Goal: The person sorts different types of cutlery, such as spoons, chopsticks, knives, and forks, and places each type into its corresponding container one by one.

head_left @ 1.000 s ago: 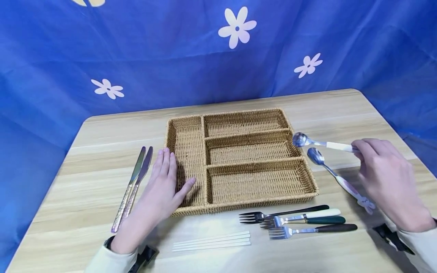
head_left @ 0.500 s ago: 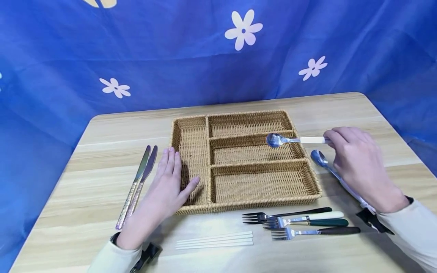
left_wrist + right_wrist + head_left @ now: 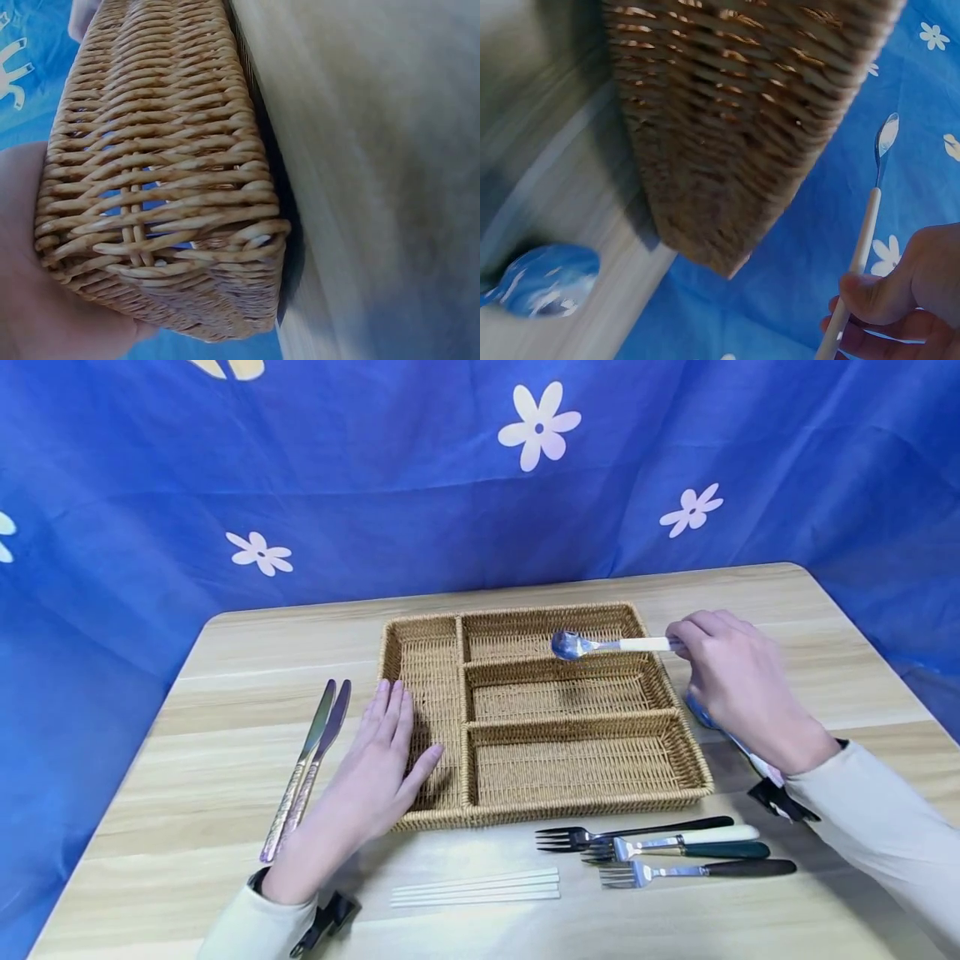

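Note:
A wicker cutlery tray with one long upright compartment and several crosswise ones stands on the table. My left hand rests on its left rim, fingers straight and thumb spread inside the left compartment. My right hand pinches a spoon by the end of its white handle. The metal bowl of that spoon hangs over the divider between the back and middle crosswise compartments. In the right wrist view the thumb presses on the white handle. A second spoon lies on the table, partly hidden under my right hand in the head view.
Two knives lie left of the tray. Several white chopsticks lie in front of it, beside several forks with black, white and green handles. A blue flowered cloth hangs behind the table.
My right hand has carried the spoon leftward and back, from the tray's right edge to over its compartments. The left hand has stayed on the left rim. The head view has shifted slightly.

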`<state>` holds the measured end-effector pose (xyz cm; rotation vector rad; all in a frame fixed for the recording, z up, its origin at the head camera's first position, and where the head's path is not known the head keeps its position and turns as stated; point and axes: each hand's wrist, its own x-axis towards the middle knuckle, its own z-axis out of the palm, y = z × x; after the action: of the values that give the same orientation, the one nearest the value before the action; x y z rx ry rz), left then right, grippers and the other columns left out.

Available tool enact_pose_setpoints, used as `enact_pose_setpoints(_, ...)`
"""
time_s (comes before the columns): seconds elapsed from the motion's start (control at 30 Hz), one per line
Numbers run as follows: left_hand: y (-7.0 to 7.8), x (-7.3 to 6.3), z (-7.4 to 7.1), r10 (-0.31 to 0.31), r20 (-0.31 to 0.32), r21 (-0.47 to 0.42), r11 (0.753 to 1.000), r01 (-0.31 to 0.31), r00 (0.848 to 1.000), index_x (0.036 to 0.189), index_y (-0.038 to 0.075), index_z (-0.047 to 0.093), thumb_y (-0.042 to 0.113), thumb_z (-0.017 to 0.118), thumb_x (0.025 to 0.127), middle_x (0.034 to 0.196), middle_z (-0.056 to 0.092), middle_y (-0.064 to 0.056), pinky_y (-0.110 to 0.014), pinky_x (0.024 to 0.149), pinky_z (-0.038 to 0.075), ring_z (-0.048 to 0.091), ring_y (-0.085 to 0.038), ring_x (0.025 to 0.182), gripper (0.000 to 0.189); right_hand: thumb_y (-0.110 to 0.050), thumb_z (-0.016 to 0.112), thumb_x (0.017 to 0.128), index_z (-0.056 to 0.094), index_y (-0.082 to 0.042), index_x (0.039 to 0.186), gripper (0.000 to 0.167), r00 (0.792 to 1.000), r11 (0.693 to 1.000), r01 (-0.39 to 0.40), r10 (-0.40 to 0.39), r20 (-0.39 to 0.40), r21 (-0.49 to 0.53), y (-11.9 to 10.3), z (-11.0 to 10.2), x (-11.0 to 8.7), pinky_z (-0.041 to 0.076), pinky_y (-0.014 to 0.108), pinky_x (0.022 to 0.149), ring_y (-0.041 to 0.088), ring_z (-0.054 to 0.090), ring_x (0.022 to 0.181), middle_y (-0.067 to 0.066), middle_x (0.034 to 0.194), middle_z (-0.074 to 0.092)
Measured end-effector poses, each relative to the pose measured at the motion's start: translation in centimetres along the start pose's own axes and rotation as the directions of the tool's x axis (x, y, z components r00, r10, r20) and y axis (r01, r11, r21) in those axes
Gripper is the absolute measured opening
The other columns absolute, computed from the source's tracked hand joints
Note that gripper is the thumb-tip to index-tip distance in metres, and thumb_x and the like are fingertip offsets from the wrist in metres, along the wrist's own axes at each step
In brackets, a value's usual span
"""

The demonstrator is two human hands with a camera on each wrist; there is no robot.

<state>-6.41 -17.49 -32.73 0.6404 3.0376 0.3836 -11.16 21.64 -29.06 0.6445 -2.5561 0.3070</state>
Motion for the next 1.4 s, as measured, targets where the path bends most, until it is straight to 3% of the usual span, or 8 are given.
enact_pose_setpoints(0.2,0.5,-0.1,0.1,0.061,-0.037,-0.043,0.997,-0.063,0.997,0.147,-0.013,0.016,0.037,0.035,0.104,0.156,0.010,-0.027,-0.047,0.119,0.005,-0.001,-0.035,0.146,0.069,0.016,0.060,0.068,0.064,0.004,0.100,0.034,0.999,1.000,0.005,-0.006,0.042,0.019,-0.6,0.9,1.7,0.050,0.050,0.074,0.037,0.059,0.086,0.017,0.092,0.064)
enact_pose_setpoints(0.43,1.1,-0.4,0.2,0.015,-0.027,-0.069,0.997,-0.017,1.000,0.147,-0.012,0.017,0.039,0.035,0.104,0.157,0.008,-0.025,-0.048,0.119,0.006,0.000,-0.035,0.146,0.069,0.015,0.064,0.076,0.066,0.003,0.099,0.027,0.995,0.999,-0.021,0.018,0.096,0.035,-1.5,2.1,3.7,0.053,0.049,0.069,0.036,0.061,0.084,0.016,0.089,0.065)
enact_pose_setpoints(0.73,1.1,-0.5,0.3,0.002,-0.030,-0.047,0.999,-0.003,1.000,0.147,-0.012,0.016,0.039,0.037,0.104,0.157,0.008,-0.025,-0.047,0.119,0.006,-0.002,-0.034,0.147,0.070,0.019,0.062,0.066,0.066,0.004,0.101,0.038,0.979,0.998,-0.044,0.033,0.200,0.050,-1.7,2.1,4.8,0.054,0.048,0.063,0.037,0.061,0.083,0.016,0.088,0.064)
enact_pose_setpoints(0.9,1.2,-0.3,0.3,0.004,-0.028,-0.042,0.999,-0.005,1.000,0.148,-0.011,0.014,0.040,0.036,0.104,0.156,0.008,-0.025,-0.046,0.119,0.005,-0.004,-0.032,0.147,0.071,0.019,0.062,0.066,0.065,0.002,0.099,0.037,0.980,0.998,-0.040,0.031,0.196,0.040,-2.1,1.3,5.9,0.052,0.043,0.054,0.033,0.061,0.074,0.013,0.084,0.064)
enact_pose_setpoints(1.17,1.2,-0.3,0.3,0.001,-0.024,-0.038,0.999,-0.002,1.000,0.148,-0.011,0.015,0.042,0.034,0.104,0.156,0.009,-0.025,-0.047,0.119,0.006,-0.001,-0.034,0.147,0.072,0.017,0.060,0.066,0.063,-0.001,0.090,0.031,0.960,0.996,-0.066,0.044,0.276,0.068,-3.5,1.8,7.4,0.051,0.038,0.055,0.028,0.059,0.070,0.009,0.078,0.060)
enact_pose_setpoints(1.4,1.1,-0.4,0.3,0.002,-0.042,-0.045,0.999,-0.004,0.999,0.147,-0.012,0.015,0.040,0.035,0.104,0.156,0.011,-0.026,-0.047,0.119,0.007,0.003,-0.036,0.146,0.071,0.014,0.067,0.068,0.063,-0.002,0.088,0.026,0.944,0.991,-0.090,0.054,0.324,0.099,-4.1,3.3,8.1,0.052,0.037,0.057,0.027,0.058,0.069,0.008,0.075,0.060)
